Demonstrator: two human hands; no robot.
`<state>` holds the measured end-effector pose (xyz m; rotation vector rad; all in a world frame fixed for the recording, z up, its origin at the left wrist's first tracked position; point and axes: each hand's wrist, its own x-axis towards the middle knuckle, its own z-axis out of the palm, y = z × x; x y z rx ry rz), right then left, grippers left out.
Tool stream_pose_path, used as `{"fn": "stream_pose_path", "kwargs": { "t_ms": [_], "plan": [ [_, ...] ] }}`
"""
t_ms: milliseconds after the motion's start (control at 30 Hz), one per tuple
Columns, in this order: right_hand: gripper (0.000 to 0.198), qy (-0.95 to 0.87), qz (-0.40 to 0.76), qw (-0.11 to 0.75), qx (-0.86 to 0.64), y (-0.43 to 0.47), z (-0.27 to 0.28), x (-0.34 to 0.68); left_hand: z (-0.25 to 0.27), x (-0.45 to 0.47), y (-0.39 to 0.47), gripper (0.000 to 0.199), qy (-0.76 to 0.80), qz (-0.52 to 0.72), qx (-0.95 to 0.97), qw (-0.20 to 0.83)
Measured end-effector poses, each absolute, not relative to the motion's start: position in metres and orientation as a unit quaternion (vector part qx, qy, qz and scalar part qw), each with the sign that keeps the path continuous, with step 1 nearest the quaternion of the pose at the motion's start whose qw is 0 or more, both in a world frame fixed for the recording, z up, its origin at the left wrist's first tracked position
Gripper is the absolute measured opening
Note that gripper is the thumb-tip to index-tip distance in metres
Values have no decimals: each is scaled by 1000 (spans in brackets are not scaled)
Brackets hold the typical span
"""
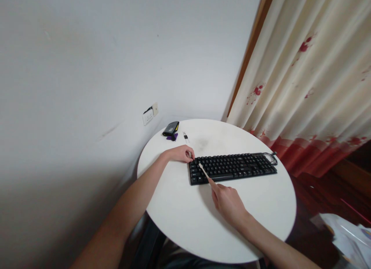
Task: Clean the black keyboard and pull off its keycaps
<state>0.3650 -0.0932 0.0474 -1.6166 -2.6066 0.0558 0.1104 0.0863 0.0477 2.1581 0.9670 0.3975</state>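
A black keyboard (234, 166) lies flat on the round white table (232, 215). At its far left corner, my left hand (182, 153) has curled fingers and thumb closed on the edge. My right hand (228, 202) grips a pale toothbrush (205, 171), with the index finger stretched along the handle. The brush head is over the keys on the keyboard's left side; whether the bristles touch them is too small to tell. Most of the handle is hidden inside my right hand.
Behind my left hand lie a dark pouch (171, 128) with a purple item (172, 137) by it, and a small tweezer-like tool (186, 137). A coiled cable (271, 158) sits at the keyboard's right. A wall with a socket (148, 116) borders the left; a curtain (304, 76) hangs right.
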Motion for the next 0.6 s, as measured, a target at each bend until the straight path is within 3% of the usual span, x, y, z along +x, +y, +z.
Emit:
{"fn": "stream_pose_path", "kwargs": {
  "t_ms": [600],
  "plan": [
    [53, -847, 51, 55, -526, -118, 40, 389, 47, 111, 87, 23, 378, 153, 832, 375]
  ]
}}
